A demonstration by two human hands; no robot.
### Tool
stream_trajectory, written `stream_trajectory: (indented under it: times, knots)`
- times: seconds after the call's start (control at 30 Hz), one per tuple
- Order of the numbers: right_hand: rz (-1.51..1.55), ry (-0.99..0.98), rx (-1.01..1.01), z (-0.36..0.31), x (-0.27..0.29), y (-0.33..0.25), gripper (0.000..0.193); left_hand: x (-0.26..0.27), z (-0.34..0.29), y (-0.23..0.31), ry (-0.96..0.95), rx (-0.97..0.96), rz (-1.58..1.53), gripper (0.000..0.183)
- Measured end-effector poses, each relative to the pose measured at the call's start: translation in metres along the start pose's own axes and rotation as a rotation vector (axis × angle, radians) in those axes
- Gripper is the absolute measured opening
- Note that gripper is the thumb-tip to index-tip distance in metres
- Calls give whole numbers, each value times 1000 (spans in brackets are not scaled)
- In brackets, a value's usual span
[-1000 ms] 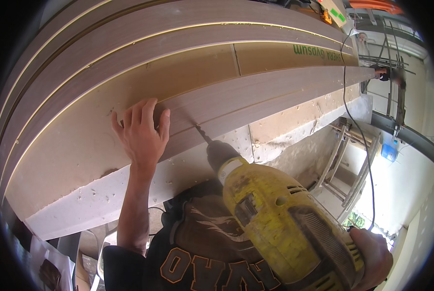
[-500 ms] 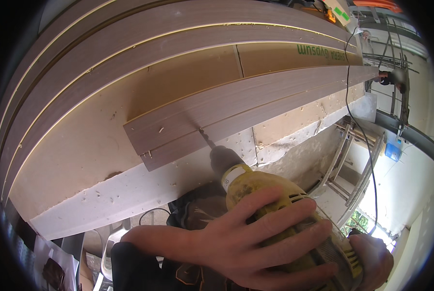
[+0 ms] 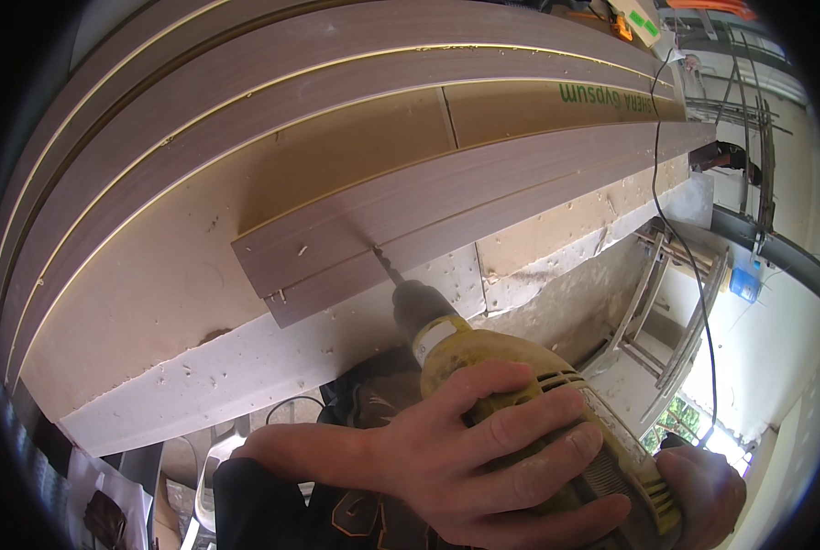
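Observation:
A worn yellow power drill [image 3: 492, 353] is held in both my hands, pointing up and to the left. My left hand [image 3: 492, 458] lies across the drill's body, its fingers wrapped over the casing. At the drill's back end, my right hand [image 3: 703, 490] is closed around the rear grip, partly hidden. The dark chuck [image 3: 419, 307] carries a twist drill bit [image 3: 390, 266], whose tip meets a brown grooved plank [image 3: 465, 188] near its left end. How deep the tip sits cannot be made out. Small shavings lie on the plank's left end.
Several similar long brown planks [image 3: 336, 37] lie on the far side. Beneath is a pale board surface [image 3: 144, 302] with scattered chips and a ragged near edge. A black cord [image 3: 680, 229] runs down the right side. A ladder-like frame [image 3: 639, 330], a blue container [image 3: 744, 284] and another person [image 3: 735, 158] are at right.
The drill and both hands have shifted very slightly left, while the bit stays at the same spot on the plank. At far right, the other person has changed posture.

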State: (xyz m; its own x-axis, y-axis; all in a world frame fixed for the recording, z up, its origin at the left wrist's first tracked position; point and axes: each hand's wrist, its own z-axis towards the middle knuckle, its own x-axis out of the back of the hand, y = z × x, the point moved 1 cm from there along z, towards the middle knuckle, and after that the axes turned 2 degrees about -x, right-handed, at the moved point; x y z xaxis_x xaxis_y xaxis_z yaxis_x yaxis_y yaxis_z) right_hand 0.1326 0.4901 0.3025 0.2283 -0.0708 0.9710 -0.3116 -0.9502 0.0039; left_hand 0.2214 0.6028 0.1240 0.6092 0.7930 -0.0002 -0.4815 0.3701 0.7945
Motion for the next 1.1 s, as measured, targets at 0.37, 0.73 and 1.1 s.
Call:
stream_trajectory:
  times: [0.37,0.73,1.1]
  knots:
    - [-68,-7,36,-2,1,-1,31,0,-2,1,29,5,-5,26]
    - [258,-197,131,6,3,18,41,3,-1,-3,11,-69,-42,33]
    - [572,-290,303,9,-3,39,60,-9,-5,-12,170,-228,12,32]
